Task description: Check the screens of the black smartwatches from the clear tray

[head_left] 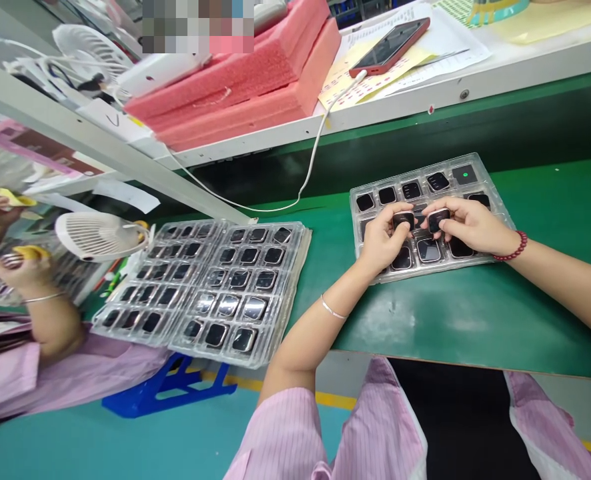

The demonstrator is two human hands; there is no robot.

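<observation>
Reference: clear plastic compartment tray [425, 269], flat on the glossy green surface [415, 313]. Left hand [383, 243] is over the tray, left of its middle; grip closed, thumb and fingers pinching a black-faced, rounded-square piece [402, 219]. Right hand [468, 223] is over the tray, right of its middle; grip likewise closed, on a black-faced, rounded-square piece with a pale metallic rim [438, 221]. The held pieces are near each other, apart; whether either touches the tray, cannot tell. Tray compartments around the hands contain similar dark pieces [429, 250]; the far right one contains a black square with a green dot [461, 176]. Left of the tray, apart: two adjoining clear plastic trays [284, 283] with rows of similar pieces. Beyond the tray: white shelf [400, 109], carrying a red-cased phone [393, 44], white cable [316, 148] attached.
</observation>
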